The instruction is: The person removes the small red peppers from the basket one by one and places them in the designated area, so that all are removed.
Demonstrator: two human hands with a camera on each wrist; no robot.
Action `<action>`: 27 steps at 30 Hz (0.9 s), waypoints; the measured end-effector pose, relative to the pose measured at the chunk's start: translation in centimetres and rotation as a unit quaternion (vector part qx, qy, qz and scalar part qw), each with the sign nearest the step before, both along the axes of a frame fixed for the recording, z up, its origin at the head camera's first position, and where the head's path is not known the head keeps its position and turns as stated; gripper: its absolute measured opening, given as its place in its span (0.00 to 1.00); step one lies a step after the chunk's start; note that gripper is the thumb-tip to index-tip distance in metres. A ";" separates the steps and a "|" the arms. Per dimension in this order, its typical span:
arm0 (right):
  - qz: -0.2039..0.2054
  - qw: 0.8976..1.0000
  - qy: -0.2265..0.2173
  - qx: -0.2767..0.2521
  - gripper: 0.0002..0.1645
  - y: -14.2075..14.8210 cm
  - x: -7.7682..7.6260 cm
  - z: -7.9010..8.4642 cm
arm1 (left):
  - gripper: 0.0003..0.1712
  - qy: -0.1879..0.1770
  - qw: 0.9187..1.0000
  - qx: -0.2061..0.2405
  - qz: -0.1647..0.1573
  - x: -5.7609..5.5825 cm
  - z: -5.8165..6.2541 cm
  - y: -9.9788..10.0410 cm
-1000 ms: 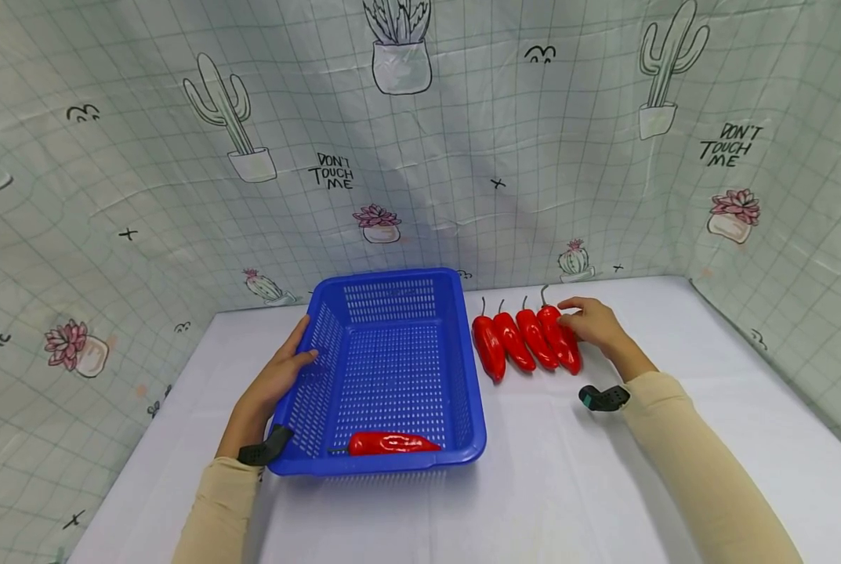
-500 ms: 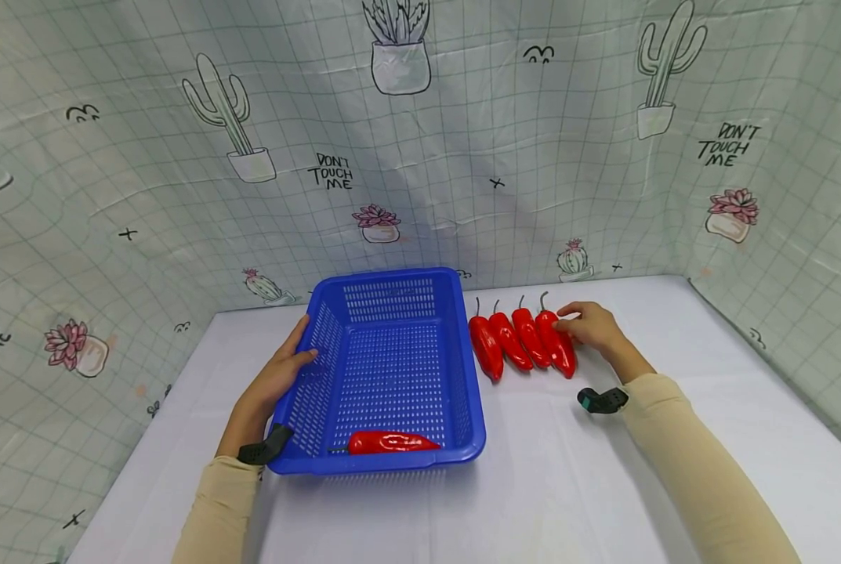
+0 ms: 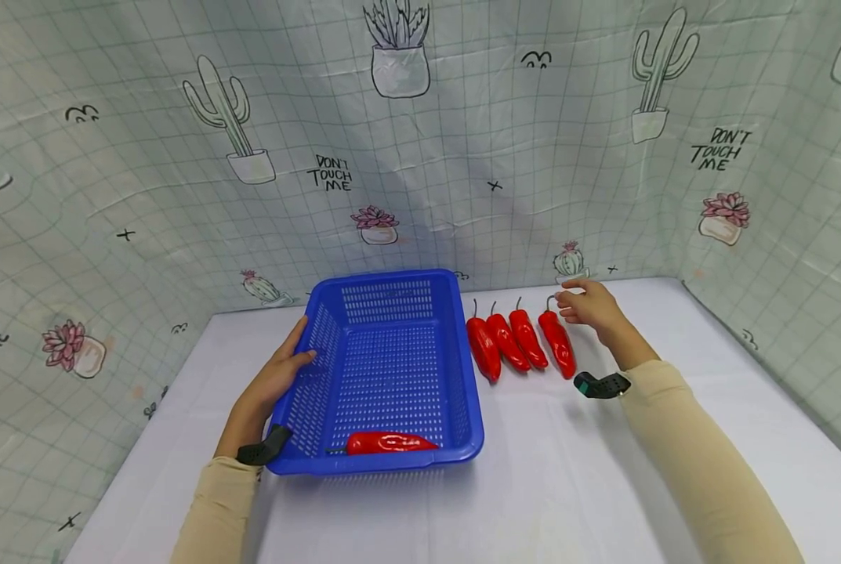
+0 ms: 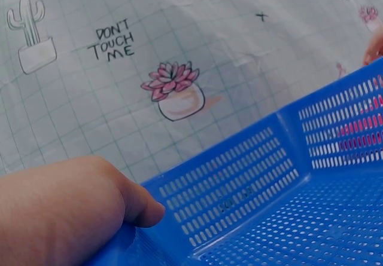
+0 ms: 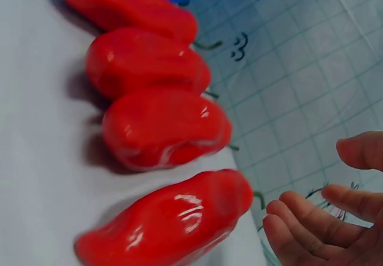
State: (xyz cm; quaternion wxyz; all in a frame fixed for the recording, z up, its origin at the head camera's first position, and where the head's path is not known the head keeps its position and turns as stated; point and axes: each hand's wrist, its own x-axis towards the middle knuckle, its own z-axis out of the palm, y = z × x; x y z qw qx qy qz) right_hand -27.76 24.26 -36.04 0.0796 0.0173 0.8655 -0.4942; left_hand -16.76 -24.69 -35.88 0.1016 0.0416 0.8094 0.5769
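Observation:
My left hand (image 3: 280, 377) grips the left rim of a blue plastic basket (image 3: 478, 407), its thumb bent over the edge in the left wrist view. Inside the basket, by its near wall, lies one red chili pepper (image 3: 390, 442). Several more red peppers lie in a row to the right, stems pointing away from me. The rightmost pepper (image 3: 557, 345) is set a little apart from the other three, among them the leftmost pepper (image 3: 484, 350). My right hand (image 3: 592, 307) hovers by that rightmost pepper's stem, fingers spread and holding nothing in the right wrist view.
A white-covered table (image 3: 526, 478) lies under everything. Behind it and along both sides hangs a grid-patterned cloth (image 3: 462, 141) printed with cacti and lettering. The basket's right wall stands close beside the leftmost pepper of the row.
My right hand has come off the rightmost pepper and moved up toward its stem end. A gap now shows between that pepper and the others. The left hand and basket stay put.

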 end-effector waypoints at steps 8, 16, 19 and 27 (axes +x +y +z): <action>0.015 0.999 0.024 -0.027 0.30 -2.2 -0.3 1.6 | 0.41 0.003 1.000 0.004 0.003 0.1 0.1 0.0; 0.046 0.996 0.045 -0.061 0.27 -5.7 -0.9 4.2 | 0.41 -0.002 1.000 0.007 0.001 0.1 -0.1 -0.1; 0.056 0.994 0.062 -0.075 0.27 -7.1 -1.2 5.2 | 0.41 -0.002 1.000 0.008 0.004 0.2 0.0 0.0; 0.087 0.991 0.052 -0.091 0.25 -9.4 -1.3 6.8 | 0.41 -0.001 1.000 0.009 0.002 -0.1 -0.1 0.0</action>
